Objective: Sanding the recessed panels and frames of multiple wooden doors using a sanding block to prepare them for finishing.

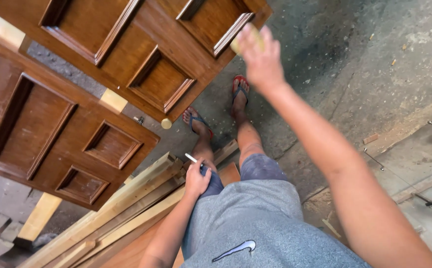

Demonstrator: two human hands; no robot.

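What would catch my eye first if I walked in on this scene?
Probably the two brown panelled doors filling the upper left, one propped over the other. Next, the right hand stretched out at the upper door's edge, gripping a small pale piece that is too blurred to identify. Lower down, the left hand rests on the knee holding a thin white stick, beside a stack of pale timber planks on the dusty concrete floor.

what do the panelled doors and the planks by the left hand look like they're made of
Panelled doors: seemingly solid wood, stained brown with a slight sheen; grain shows in the recessed panels. Planks: pale raw timber, unfinished, matte with sawn edges. The left hand rests beside them.
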